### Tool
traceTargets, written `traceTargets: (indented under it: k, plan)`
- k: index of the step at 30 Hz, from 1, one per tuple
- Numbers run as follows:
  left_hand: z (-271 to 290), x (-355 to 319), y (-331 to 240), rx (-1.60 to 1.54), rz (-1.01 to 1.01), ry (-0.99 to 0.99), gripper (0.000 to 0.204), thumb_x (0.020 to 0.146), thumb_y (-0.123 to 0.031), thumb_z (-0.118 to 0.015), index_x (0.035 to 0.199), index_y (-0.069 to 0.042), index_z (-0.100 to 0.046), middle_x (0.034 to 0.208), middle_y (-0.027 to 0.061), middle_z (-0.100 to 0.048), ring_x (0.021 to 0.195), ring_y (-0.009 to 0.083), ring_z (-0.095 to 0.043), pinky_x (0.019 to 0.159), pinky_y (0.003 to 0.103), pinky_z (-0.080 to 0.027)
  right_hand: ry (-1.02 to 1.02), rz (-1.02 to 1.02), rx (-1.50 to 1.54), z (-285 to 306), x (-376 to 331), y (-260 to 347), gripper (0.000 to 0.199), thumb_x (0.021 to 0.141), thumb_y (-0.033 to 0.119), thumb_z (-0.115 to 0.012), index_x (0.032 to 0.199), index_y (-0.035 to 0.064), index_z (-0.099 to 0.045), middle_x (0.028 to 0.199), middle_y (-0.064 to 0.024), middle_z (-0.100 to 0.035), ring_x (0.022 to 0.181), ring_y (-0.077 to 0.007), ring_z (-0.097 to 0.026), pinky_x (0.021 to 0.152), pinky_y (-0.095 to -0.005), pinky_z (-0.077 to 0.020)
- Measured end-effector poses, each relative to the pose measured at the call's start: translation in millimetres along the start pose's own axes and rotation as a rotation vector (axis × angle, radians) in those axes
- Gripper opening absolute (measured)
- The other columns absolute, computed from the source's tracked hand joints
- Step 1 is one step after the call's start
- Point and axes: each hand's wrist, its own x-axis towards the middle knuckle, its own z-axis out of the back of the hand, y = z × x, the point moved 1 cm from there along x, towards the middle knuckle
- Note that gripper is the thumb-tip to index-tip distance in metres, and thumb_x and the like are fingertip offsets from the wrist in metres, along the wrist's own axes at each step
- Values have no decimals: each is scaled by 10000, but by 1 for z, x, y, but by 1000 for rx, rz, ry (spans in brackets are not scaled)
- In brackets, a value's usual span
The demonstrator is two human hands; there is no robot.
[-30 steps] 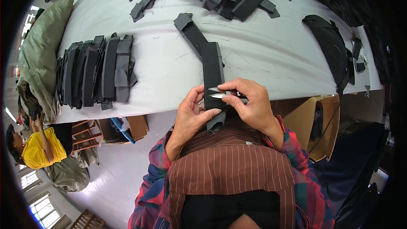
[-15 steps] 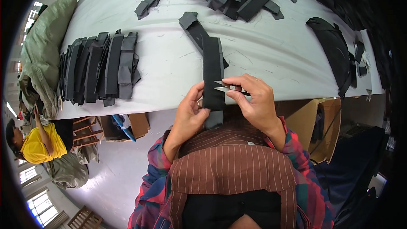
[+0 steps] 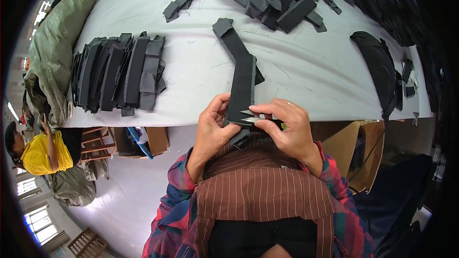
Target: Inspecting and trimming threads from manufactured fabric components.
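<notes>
A dark fabric strip (image 3: 244,79) lies at the table's near edge, bent where its far part slants off to the left. My left hand (image 3: 213,126) grips the strip's near end, fingers beneath and thumb on top. Below that thumb, a short grey flap of fabric hangs toward my lap. In my right hand (image 3: 291,126) is a pair of thread snips (image 3: 249,118), pinched between thumb and fingers. Their pale blades point left and stand slightly apart, over the strip's near right corner. The fingers under the strip are partly hidden.
A row of dark folded strips (image 3: 114,71) lies at left on the white-covered table (image 3: 191,62). A loose pile of strips (image 3: 287,5) is at the far side. At right lies a curved black fabric piece (image 3: 377,69). Cardboard boxes (image 3: 339,145) stand below; a person in yellow (image 3: 45,155) is at far left.
The snips have moved nearer to me along the strip, from its right edge to its near corner. The strip's near end has tilted and its flap has folded. The whole view has shifted slightly.
</notes>
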Motion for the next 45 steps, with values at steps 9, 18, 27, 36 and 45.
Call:
traceTargets:
  k: [9, 18, 27, 36, 45]
  plan:
    - [-3, -2, -5, 221, -71, -21, 547, 697, 46, -660, 1211, 47, -473, 1010, 78, -606, 931, 107, -572, 833, 248, -466, 17, 93, -47, 1, 7, 14, 216, 697, 150, -739, 906, 128, -689, 686, -33, -603, 588, -199, -548, 541, -316, -365]
    - [-2, -2, -5, 350, -133, -104, 472, 684, 1, -689, 1120, 43, -513, 904, 79, -620, 839, 103, -569, 750, 250, -476, -45, 33, -43, 8, 8, 12, 227, 693, 162, -752, 900, 122, -667, 739, -13, -639, 640, -188, -583, 558, -318, -366]
    - [-13, 0, -4, 509, -207, -195, 332, 706, -13, -724, 984, 0, -543, 829, 71, -604, 761, 133, -572, 706, 261, -469, -94, -98, 164, -12, 4, -3, 230, 711, -20, -683, 925, 41, -624, 860, -93, -651, 741, -262, -646, 640, -297, -496]
    - [3, -3, -1, 170, -19, -207, 388, 770, 4, -678, 1116, -23, -505, 1107, 127, -515, 945, 196, -556, 785, 321, -469, -189, -216, 226, -12, 12, -9, 108, 787, 10, -680, 840, 17, -587, 684, -89, -626, 597, -119, -576, 570, -247, -444]
    - [6, -9, -44, 520, -393, 202, 276, 772, -94, -590, 1028, -8, -530, 1414, 277, -332, 1355, 423, -263, 1103, 470, -167, -182, -388, 740, 8, 22, 11, 90, 808, -7, -666, 823, 6, -578, 695, 24, -552, 658, -33, -469, 603, -193, -383]
